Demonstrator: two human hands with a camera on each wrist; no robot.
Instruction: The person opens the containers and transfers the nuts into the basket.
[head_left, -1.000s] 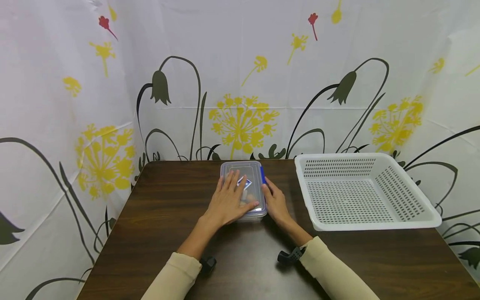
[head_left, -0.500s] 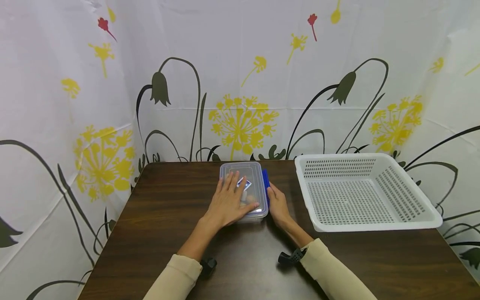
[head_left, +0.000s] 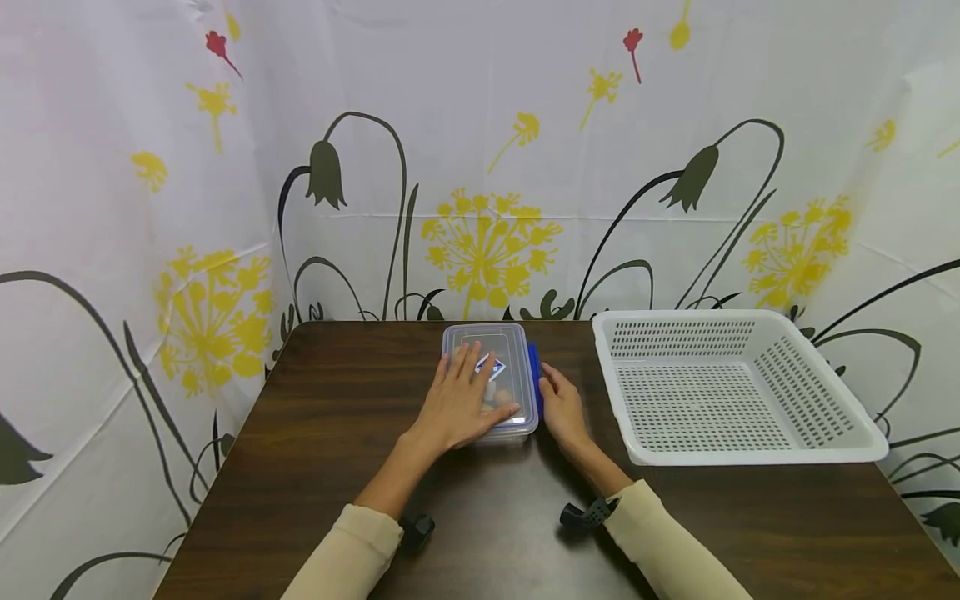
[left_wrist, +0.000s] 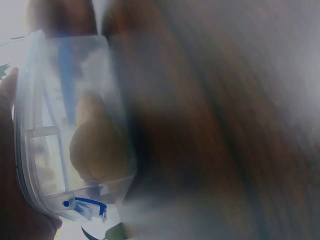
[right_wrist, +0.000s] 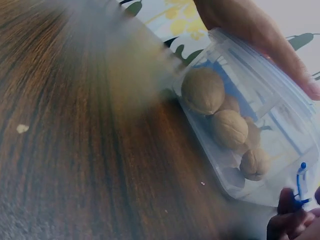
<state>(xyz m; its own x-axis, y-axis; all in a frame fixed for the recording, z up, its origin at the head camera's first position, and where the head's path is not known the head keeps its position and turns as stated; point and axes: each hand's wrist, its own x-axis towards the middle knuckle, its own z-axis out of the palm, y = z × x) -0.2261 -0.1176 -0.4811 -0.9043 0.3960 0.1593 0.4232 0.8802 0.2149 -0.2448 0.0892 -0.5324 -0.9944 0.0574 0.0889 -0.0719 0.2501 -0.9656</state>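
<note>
A clear plastic food container [head_left: 506, 342] with a bluish lid and a small diamond label stands on the table. My left hand [head_left: 457, 408] rests flat on the lid, fingers spread. Along the container's right side a blue latch [head_left: 536, 375] stands swung out from the wall. My right hand [head_left: 564, 412] is beside it; in the right wrist view its fingertips [right_wrist: 290, 220] pinch the lower end of the latch. Several walnuts [right_wrist: 230, 129] lie inside, seen through the wall. The left wrist view shows a blurred brown walnut [left_wrist: 100, 150] and another blue-edged latch [left_wrist: 90, 207] at a corner.
A white perforated plastic basket [head_left: 697, 408] stands to the right with nothing in it. The dark wooden table [head_left: 337, 433] holds both. Behind hangs a white curtain [head_left: 450, 100] with flower prints. Small pale crumbs [right_wrist: 22, 128] lie on the tabletop.
The right latch has swung from against the container's wall outward to the right, and the right hand has moved slightly right with it. The left hand has stayed on the lid.
</note>
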